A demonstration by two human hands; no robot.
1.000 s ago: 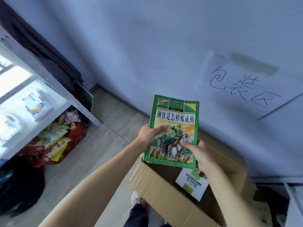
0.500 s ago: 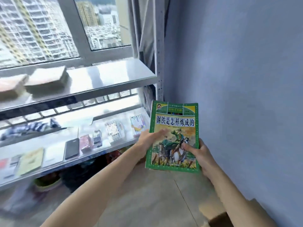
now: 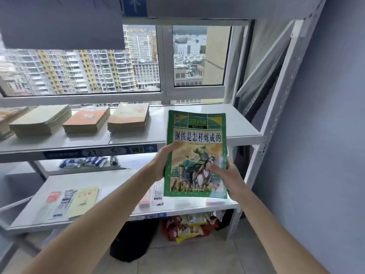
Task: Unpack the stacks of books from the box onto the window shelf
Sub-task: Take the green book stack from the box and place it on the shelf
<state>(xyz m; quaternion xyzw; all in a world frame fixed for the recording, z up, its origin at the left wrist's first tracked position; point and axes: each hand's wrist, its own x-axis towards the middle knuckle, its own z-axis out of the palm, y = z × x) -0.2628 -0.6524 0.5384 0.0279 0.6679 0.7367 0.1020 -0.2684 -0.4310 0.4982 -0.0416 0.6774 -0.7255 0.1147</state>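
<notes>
Both hands grip a green-covered stack of books (image 3: 195, 155), the left hand (image 3: 165, 161) closed on its left edge, the right hand (image 3: 223, 175) on its lower right corner. A second ago it hung over the box; now it faces the window shelf (image 3: 227, 123), beside the three stacks (image 3: 128, 118), ready to set down on the bare right end

green book (image 3: 196, 147), both hands, window shelf (image 3: 197, 107)
</notes>
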